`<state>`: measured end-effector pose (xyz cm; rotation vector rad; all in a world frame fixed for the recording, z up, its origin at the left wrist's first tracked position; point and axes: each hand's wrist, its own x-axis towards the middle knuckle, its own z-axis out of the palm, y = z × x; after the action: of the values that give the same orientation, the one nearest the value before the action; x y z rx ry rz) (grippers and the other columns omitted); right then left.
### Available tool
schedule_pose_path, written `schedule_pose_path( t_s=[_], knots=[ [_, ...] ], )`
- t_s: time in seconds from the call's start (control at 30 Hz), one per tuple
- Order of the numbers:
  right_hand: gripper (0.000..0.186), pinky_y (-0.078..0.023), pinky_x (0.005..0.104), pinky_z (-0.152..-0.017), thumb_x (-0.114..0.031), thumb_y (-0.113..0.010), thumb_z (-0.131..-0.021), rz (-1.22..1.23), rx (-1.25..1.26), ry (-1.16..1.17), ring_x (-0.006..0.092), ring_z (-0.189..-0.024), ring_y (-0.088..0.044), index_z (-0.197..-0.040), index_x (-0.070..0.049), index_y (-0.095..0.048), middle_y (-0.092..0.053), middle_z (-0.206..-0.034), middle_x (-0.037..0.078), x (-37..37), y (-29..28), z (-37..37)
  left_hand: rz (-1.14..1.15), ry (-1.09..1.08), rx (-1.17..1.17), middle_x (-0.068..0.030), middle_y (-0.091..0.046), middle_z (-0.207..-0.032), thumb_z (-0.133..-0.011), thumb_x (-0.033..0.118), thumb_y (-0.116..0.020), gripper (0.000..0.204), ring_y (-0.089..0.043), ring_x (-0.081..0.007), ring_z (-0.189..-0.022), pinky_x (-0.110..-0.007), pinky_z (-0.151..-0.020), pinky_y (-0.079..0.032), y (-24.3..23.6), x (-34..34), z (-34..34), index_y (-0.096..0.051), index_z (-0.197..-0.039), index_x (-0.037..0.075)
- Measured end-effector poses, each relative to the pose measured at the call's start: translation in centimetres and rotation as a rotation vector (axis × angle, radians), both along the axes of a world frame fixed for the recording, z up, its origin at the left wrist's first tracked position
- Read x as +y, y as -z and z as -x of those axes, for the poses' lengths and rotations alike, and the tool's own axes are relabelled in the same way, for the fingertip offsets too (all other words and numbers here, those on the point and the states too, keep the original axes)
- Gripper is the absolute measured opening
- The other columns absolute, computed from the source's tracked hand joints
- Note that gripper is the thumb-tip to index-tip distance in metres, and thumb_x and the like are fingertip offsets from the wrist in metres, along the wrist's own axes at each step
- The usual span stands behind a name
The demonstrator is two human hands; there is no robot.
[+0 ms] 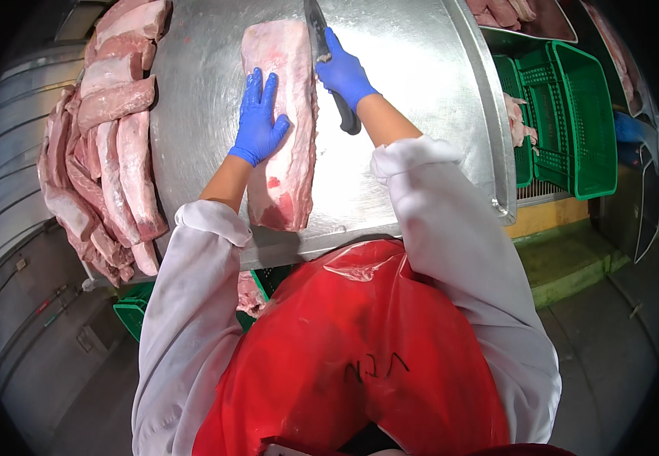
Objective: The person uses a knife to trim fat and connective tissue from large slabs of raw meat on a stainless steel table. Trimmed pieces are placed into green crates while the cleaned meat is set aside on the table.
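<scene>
1. A slab of pale meat lies lengthwise on a steel table, left of the table's middle, its near end close to the table's front edge.
2. The person's left hand, in a blue glove, rests flat on the slab's left side, fingers spread and pointing away; it presses without grasping and covers part of the meat.
3. The right hand, also gloved in blue, is closed around a dark-handled knife just beside the slab's right edge. The blade points away, reaching the upper edge of the view.
4. A heap of long meat pieces crowds the table's left side, some hanging over the edge, with a strip of steel between it and the slab.
5. Beyond the table's raised right rim stands a green basket, with meat scraps at its near side. More meat shows at upper right.
6. Below the front edge, at lower left, a second green basket is partly hidden by a white sleeve and a red apron.
</scene>
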<state>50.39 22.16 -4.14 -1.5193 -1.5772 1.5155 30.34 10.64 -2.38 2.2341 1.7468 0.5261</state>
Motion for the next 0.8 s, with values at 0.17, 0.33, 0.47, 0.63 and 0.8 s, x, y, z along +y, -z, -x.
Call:
schedule_pose_path(
  t_s=[0.17, 0.33, 0.47, 0.63, 0.8],
  knots=[
    [0.084, -0.056, 0.0309, -0.070, -0.021, -0.061, -0.082, -0.171, -0.058, 0.038, 0.0151, -0.066, -0.064, -0.157, -0.021, -0.023, -0.068, -0.087, 0.008, 3.4, 2.9, 1.3, 0.003, 0.035, 0.000, -0.0286, -0.020, -0.157, -0.071, 0.025, -0.061, 0.086, -0.018, -0.0473, -0.145, -0.050, -0.120, -0.018, -1.7, 0.9, -1.5, -0.035, -0.149, 0.004],
    [0.083, -0.055, 0.0416, -0.082, -0.019, -0.057, -0.086, 0.070, 0.010, -0.126, 0.0295, -0.086, -0.069, -0.158, -0.019, -0.015, -0.069, -0.107, 0.017, 1.2, -1.0, 0.3, 0.025, -0.014, -0.052, -0.0251, -0.022, -0.158, -0.067, 0.028, -0.066, 0.089, -0.018, -0.0466, -0.146, -0.050, -0.120, -0.017, -1.0, 1.3, -0.8, -0.037, -0.149, 0.007],
    [0.081, -0.052, 0.0375, -0.087, -0.019, -0.057, -0.089, 0.037, 0.010, -0.217, 0.0322, -0.092, -0.068, -0.158, -0.020, -0.014, -0.068, -0.108, 0.020, -7.4, -0.5, -2.8, -0.003, -0.046, -0.070, -0.0244, -0.022, -0.158, -0.066, 0.029, -0.069, 0.090, -0.018, -0.0462, -0.146, -0.052, -0.120, -0.017, -0.5, 1.1, -0.4, -0.038, -0.148, 0.008],
    [0.084, -0.055, 0.0383, -0.073, -0.017, -0.058, -0.084, -0.002, -0.128, -0.198, 0.0282, -0.080, -0.067, -0.157, -0.018, -0.017, -0.068, -0.097, 0.019, 0.6, -1.7, 0.3, 0.021, 0.020, -0.086, -0.0237, -0.022, -0.158, -0.065, 0.028, -0.071, 0.091, -0.018, -0.0459, -0.146, -0.052, -0.120, -0.017, -1.0, 1.9, -0.1, -0.038, -0.147, 0.009],
    [0.078, -0.054, 0.0381, -0.072, -0.023, -0.055, -0.092, -0.062, -0.056, -0.262, 0.0264, -0.071, -0.064, -0.158, -0.021, -0.014, -0.067, -0.089, 0.018, -2.4, 0.3, -0.4, -0.005, -0.051, -0.098, -0.0230, -0.018, -0.160, -0.067, 0.024, -0.069, 0.088, -0.016, -0.0470, -0.147, -0.054, -0.119, -0.018, -0.7, 2.0, -0.4, -0.037, -0.148, 0.011]
  ],
)
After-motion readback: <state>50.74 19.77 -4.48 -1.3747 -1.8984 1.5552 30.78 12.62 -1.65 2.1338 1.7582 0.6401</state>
